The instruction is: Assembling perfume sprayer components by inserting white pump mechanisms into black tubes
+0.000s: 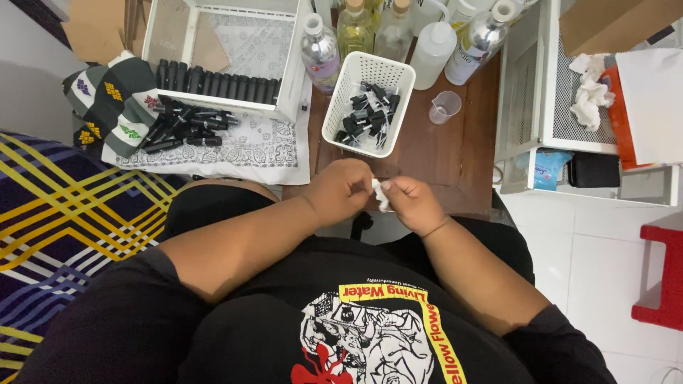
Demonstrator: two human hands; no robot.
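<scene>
Wooden table (455, 153), hands (377, 193) pinching tissue (380, 193)

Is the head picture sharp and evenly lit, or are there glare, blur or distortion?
Head view: even, soft light with weak shadows; the left hand and right hand holding a small white piece look slightly soft; glare shows on the clear plastic bottles; the white slotted basket is sharp; wide-angle bending appears at the edges.

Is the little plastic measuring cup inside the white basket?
No, the measuring cup stands on the wooden table beside the white basket, not in it.
</scene>
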